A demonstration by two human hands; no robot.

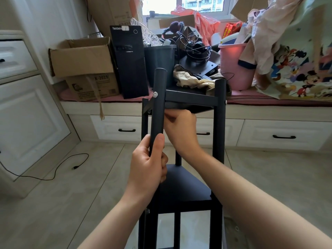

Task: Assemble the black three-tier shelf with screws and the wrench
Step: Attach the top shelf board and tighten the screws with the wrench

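Note:
The black shelf stands upright on the floor in front of me, with round black posts and flat black boards. My left hand grips the near left post at mid height. A silver screw head shows on that post where the top board meets it. My right hand reaches under the top board with its fingers curled; whatever it holds there is hidden. A second screw sits on the right post. No wrench is visible.
Behind the shelf runs a window bench with drawers, piled with cardboard boxes, a black computer tower, a dark bin, headphones and cables, a pink bucket and clothes. A black cable lies on the tiled floor at left.

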